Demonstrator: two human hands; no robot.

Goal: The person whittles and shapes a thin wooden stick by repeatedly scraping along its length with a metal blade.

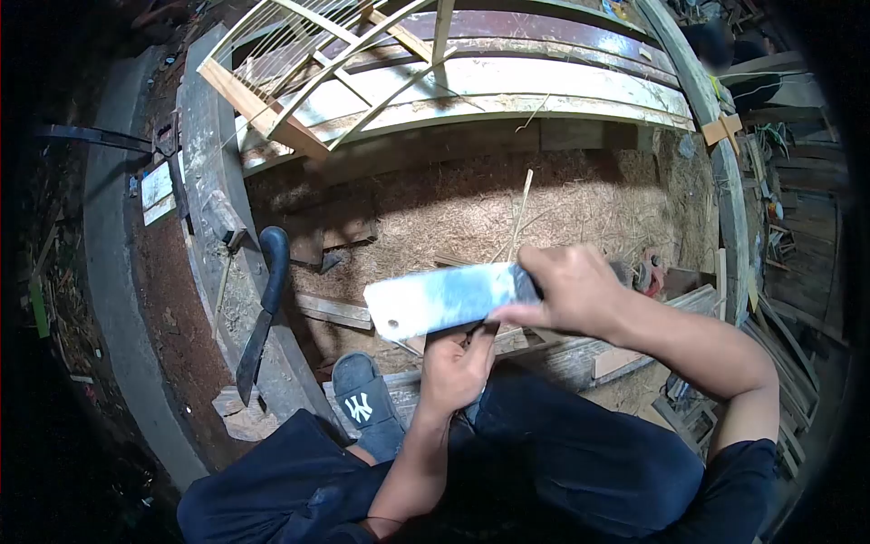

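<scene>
My right hand [575, 286] is wrapped round the handle end of a cleaver [435, 299], whose broad, shiny blade points left and has a small hole near its far corner. Just below the blade, my left hand [456, 370] is closed, its fingertips partly hidden. A thin wooden strip [523, 208] sticks out beyond the blade and lines up with the left fingers, which seem to grip its near end; the blade covers the part between. Whether the cleaver touches the strip I cannot tell.
A slatted wooden frame with thin bars [335, 63] rests on planks [544, 82] at the back. A dark-handled machete [265, 308] and a hammer [226, 218] lie on the left beam [213, 154]. Wood shavings [453, 213] cover the ground. My slippered foot [362, 399] is below.
</scene>
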